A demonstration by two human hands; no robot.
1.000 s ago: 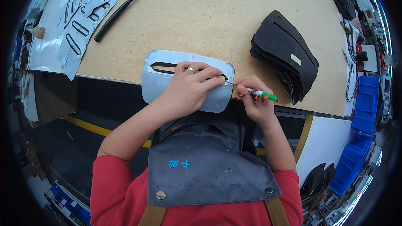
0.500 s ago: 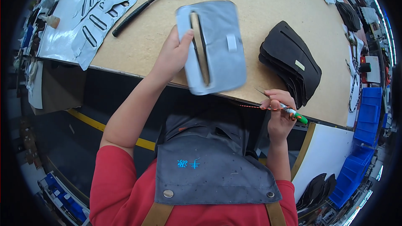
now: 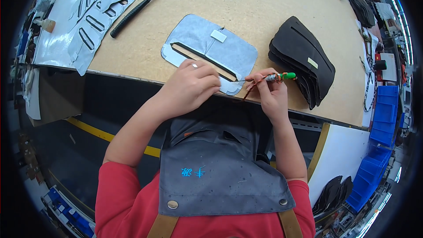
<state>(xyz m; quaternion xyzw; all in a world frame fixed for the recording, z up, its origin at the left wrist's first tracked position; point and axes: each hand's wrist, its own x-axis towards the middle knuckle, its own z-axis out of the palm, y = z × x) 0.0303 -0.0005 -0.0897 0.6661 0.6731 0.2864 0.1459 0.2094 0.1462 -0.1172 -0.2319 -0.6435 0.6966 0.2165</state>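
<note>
A grey-blue flat panel [image 3: 238, 55] with a long dark-edged slot and a small pale tab lies on the bench near its front edge. My left hand [image 3: 191, 83] is closed over the panel's near edge, its fingers curled together beside the slot. The fingertips are partly hidden. In my right hand [image 3: 272, 94] is an awl [image 3: 288, 76] with a green end and a red-and-white cord wound round it. Its thin tip reaches to the right end of the slot. Whether the tip touches the panel I cannot tell.
A stack of dark folded pieces [image 3: 304, 55] stands right of the panel. At the back left lies a hammer [image 3: 143, 9], beside pale slotted pieces [image 3: 90, 33] on a white sheet. Blue bins [image 3: 387, 114] are at the far right. A white board [image 3: 341, 154] leans below the bench.
The panel has gone from being held up in my left hand to lying turned on the bench. My left hand has shifted to its near edge. My right hand has brought the awl leftward to the slot.
</note>
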